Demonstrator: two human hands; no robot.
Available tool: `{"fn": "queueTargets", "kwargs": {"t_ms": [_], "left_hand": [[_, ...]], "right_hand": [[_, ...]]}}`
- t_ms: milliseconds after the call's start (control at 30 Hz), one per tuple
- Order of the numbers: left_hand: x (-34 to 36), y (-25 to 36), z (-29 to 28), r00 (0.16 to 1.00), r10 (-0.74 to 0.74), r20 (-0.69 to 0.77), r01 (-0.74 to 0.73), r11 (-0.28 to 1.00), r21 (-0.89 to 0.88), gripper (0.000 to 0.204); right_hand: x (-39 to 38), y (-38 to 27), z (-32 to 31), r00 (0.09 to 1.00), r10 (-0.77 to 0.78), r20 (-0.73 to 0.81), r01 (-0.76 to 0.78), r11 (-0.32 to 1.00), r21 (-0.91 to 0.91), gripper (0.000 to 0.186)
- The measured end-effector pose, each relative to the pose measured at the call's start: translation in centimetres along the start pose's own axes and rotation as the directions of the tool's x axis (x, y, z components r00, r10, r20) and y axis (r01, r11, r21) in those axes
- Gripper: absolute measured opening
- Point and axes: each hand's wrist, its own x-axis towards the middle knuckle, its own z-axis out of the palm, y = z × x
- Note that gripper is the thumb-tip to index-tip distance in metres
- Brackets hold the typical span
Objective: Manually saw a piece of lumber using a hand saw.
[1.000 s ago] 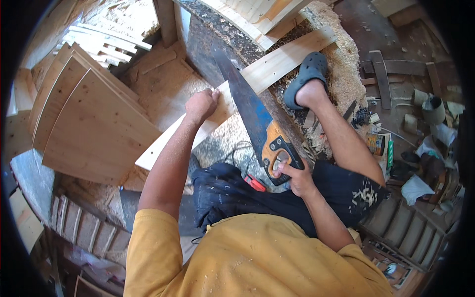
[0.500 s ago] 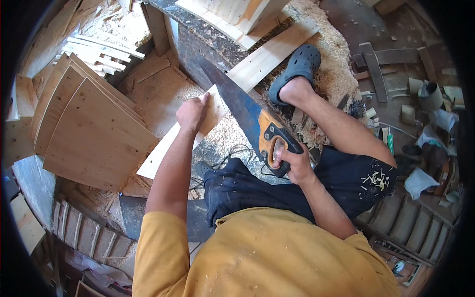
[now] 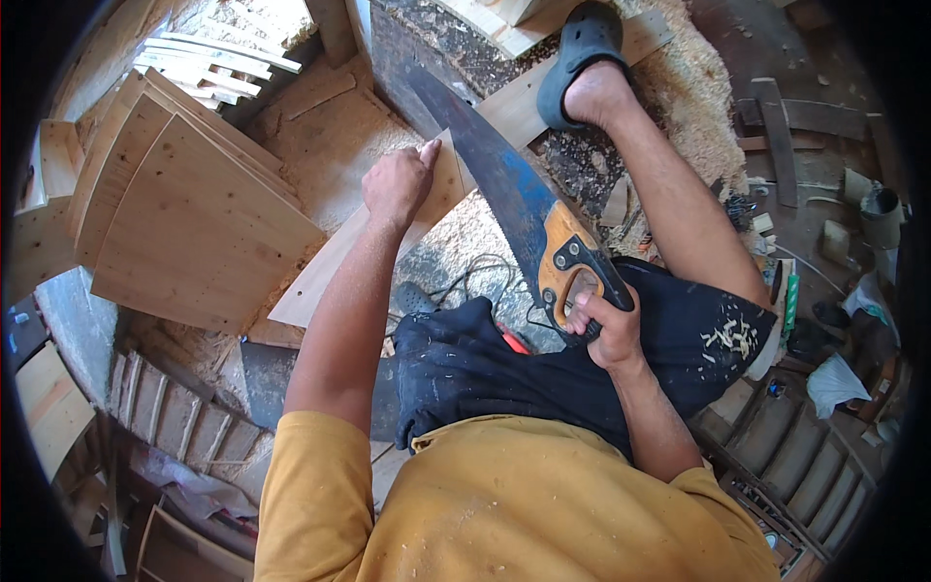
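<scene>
My right hand (image 3: 609, 328) is closed round the black and tan handle of a handsaw (image 3: 519, 189). Its dark, blue-marked blade slants up to the far left and lies across a pale wooden board (image 3: 441, 209), by a thin line marked on it. My left hand (image 3: 398, 184) grips the board's left edge just left of the blade, thumb pointing toward the blade and the other fingers partly hidden. Beyond the saw, the board's far part (image 3: 514, 102) rests on a dark bench edge, and my foot in a grey clog (image 3: 582, 73) presses on it.
Several curved wooden panels (image 3: 199, 223) lean in a stack at the left. Thin pale strips (image 3: 208, 63) lie behind them. Sawdust (image 3: 693, 107) covers the bench top. Loose wood pieces (image 3: 774, 141) and a white bag (image 3: 836, 383) lie on the right; a cord (image 3: 485, 267) runs below the board.
My foot has moved from beside the board onto its far part. The whole view has shifted somewhat; my right hand still holds the saw, and my left hand stays on the board.
</scene>
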Motion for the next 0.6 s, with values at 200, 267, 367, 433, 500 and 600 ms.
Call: {"fn": "queueTargets", "kwargs": {"t_ms": [200, 267, 367, 433, 500, 600], "left_hand": [[0.8, 0.5, 0.4, 0.995, -0.085, 0.059, 0.083, 0.996, 0.033, 0.063], [1.1, 0.1, 0.7, 0.993, -0.096, 0.065, 0.093, 0.995, 0.04, 0.062], [1.2, 0.1, 0.9, 0.993, -0.105, 0.062, 0.103, 0.994, 0.034, 0.062], [1.4, 0.0, 1.0, 0.993, -0.104, 0.049, 0.103, 0.994, 0.031, 0.062], [1.3, 0.0, 1.3, 0.992, -0.106, 0.065, 0.106, 0.994, 0.012, 0.065], [1.5, 0.0, 1.2, 0.987, -0.129, 0.092, 0.126, 0.991, 0.035, 0.067]], "right_hand": [[0.9, 0.0, -1.1, 0.999, -0.018, 0.031, 0.018, 1.0, -0.013, 0.004], [1.0, -0.8, -0.5, 0.997, -0.019, 0.077, 0.026, 0.996, -0.091, 0.006], [0.8, -1.4, 0.3, 0.996, -0.004, 0.092, 0.013, 0.995, -0.101, 0.009], [0.8, -1.0, 0.1, 0.995, -0.013, 0.097, 0.027, 0.99, -0.141, 0.01], [0.8, -0.6, -0.2, 0.992, -0.026, 0.12, 0.044, 0.987, -0.157, 0.012], [0.9, -1.0, -0.2, 0.993, -0.008, 0.115, 0.023, 0.991, -0.13, 0.013]]}}
